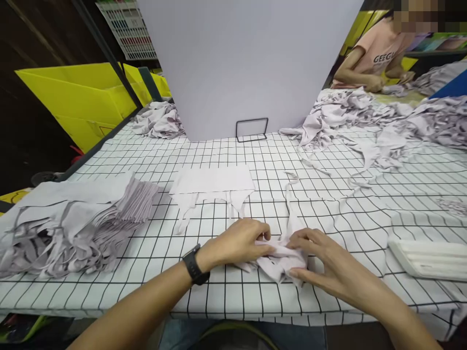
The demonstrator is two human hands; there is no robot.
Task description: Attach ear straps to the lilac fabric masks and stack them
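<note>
A crumpled pale lilac garment piece with straps (279, 262) lies near the table's front edge, one strap trailing away from me. My left hand (242, 240), with a black watch on the wrist, pinches its left side between thumb and fingers. On its right side, the fingers and thumb of my right hand (315, 255) are closed on the cloth. Just beyond my left hand, a similar piece (213, 180) rests flat, its straps pointing towards me. To the left sits a thick stack of folded pieces (80, 218), straps hanging at the near side.
A checked cloth (153, 253) covers the table. A tall pale panel (248, 63) stands at the back, a small wire stand (251, 130) before it. Loose garments (328, 116) are heaped at right. A white plastic object (430, 260) lies front right. Beyond, a co-worker (379, 53) handles cloth.
</note>
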